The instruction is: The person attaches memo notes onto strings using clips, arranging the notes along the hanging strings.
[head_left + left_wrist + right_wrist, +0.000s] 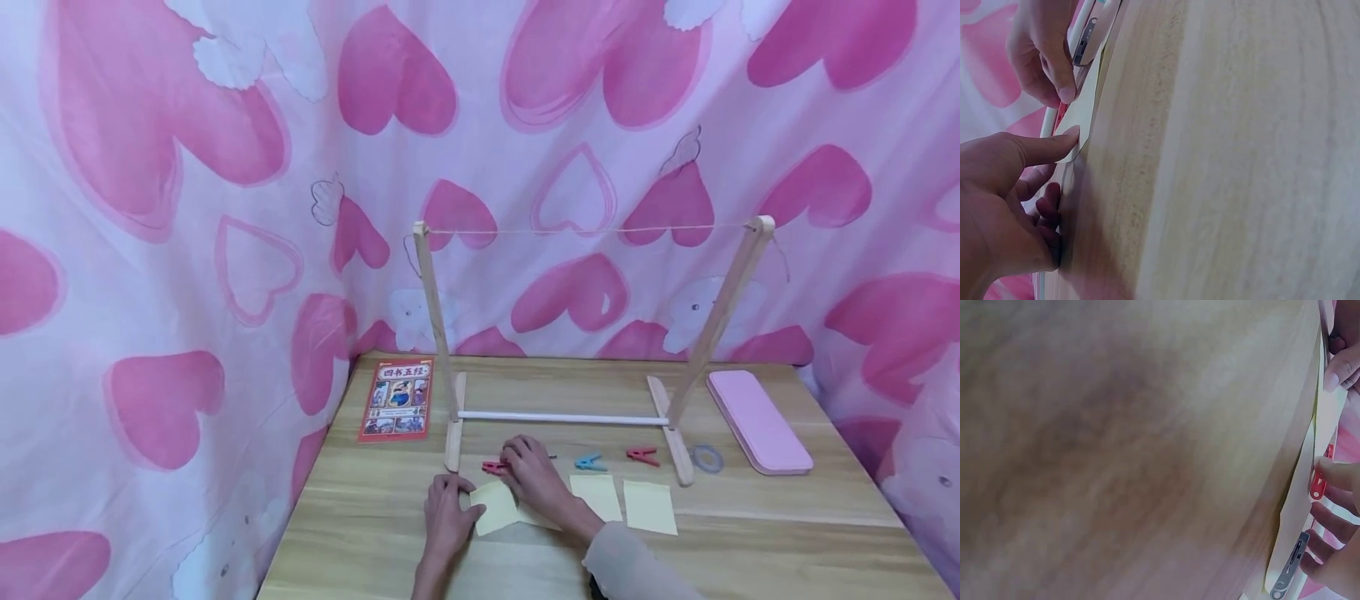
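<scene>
Progress looks early, probably the first clip-and-paper pairing. Left hand [447, 517] pinches the left edge of the leftmost pale-yellow square paper note [497, 508], left of centre on the wood-grain table [780, 542], on the near side of the stand; right hand [536, 479] pinches a small red plastic clip [492, 468] at that note's far edge, cannot tell if the clip bites the paper. Done: pale wooden two-post stand [716, 325] is upright, thin string [592, 231] runs between its post tops, notes are set out in a row. Remaining, as judged: second yellow note [534, 518], partly covered by the right arm, plus third yellow note [596, 497] and fourth yellow note [651, 507] farther right, none held; grey clip [1291, 565] by the right hand, light-blue clip [591, 462] and second red clip [642, 455] to the right, also unheld
</scene>
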### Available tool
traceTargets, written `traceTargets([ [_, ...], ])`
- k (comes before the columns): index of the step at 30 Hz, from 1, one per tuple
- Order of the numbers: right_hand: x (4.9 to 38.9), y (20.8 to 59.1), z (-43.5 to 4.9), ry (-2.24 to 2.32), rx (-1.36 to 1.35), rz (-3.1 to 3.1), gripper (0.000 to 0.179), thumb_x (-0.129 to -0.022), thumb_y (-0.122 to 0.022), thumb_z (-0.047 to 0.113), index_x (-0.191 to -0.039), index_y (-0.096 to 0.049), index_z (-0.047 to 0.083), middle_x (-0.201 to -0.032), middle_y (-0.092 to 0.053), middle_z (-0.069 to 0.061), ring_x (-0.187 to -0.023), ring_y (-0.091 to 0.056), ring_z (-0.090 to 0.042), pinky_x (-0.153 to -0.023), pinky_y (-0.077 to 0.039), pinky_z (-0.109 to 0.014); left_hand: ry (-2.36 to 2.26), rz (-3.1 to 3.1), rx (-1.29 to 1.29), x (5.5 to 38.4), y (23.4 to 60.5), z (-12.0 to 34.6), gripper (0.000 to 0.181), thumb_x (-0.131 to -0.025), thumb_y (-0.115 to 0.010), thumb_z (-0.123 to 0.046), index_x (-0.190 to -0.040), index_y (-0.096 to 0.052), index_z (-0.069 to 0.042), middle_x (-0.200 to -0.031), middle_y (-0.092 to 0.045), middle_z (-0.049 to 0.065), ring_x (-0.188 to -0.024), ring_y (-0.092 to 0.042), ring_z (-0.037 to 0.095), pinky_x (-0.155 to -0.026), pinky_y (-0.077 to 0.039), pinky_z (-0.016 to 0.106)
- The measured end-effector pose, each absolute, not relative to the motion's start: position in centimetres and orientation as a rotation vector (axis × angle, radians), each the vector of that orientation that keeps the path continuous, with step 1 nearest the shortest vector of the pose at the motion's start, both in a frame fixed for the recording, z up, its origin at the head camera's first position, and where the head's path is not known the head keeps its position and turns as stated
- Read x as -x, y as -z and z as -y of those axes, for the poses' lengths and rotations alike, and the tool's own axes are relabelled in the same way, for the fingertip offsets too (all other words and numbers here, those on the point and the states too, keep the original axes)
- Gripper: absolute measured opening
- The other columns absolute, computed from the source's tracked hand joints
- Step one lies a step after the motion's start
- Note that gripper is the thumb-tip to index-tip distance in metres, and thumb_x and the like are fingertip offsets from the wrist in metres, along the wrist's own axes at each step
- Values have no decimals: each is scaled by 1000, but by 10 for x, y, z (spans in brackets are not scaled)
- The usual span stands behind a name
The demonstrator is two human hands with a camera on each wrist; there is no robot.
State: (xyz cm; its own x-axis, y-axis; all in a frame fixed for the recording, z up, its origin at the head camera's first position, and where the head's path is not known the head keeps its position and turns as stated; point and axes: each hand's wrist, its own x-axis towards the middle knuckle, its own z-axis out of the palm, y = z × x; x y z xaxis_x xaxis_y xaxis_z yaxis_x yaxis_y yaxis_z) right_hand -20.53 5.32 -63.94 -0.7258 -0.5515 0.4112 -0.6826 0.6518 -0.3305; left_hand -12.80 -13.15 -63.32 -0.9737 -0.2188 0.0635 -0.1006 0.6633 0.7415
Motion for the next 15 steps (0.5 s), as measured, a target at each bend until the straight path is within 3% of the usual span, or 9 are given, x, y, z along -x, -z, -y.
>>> traceTargets([
  [3,203,639,-54,-712,-976,2613,18,-95,-84,9,-109,-73,6,-119,-71,-11,-121,-65,-36,-110,-50,-57,1274,2698,-232,125,634,133,30,-77,-94,-2,-94,-70,-6,-115,-59,13,-107,-56,34,-96,-43,53],
  [4,206,646,-55,-754,-975,2587,13,-102,-79,15,-111,-73,7,-117,-72,-9,-118,-67,-33,-108,-52,-56,1307,2684,-220,124,635,134,27,-78,-92,-1,-94,-70,-5,-115,-59,13,-107,-56,33,-97,-42,53],
  [9,211,638,-61,-1076,-998,2577,19,-109,-70,16,-122,-73,3,-114,-73,-7,-104,-73,-26,-93,-63,-45,1413,2650,-196,125,636,140,16,-86,-84,2,-94,-71,-3,-111,-59,11,-103,-54,26,-98,-40,53],
  [15,203,617,-68,-1441,-990,2486,24,-106,-69,3,-128,-75,-5,-116,-69,-12,-106,-71,-26,-92,-62,-32,1484,2611,-176,122,636,146,12,-92,-79,2,-100,-72,-2,-102,-63,8,-94,-50,18,-90,-39,39],
])
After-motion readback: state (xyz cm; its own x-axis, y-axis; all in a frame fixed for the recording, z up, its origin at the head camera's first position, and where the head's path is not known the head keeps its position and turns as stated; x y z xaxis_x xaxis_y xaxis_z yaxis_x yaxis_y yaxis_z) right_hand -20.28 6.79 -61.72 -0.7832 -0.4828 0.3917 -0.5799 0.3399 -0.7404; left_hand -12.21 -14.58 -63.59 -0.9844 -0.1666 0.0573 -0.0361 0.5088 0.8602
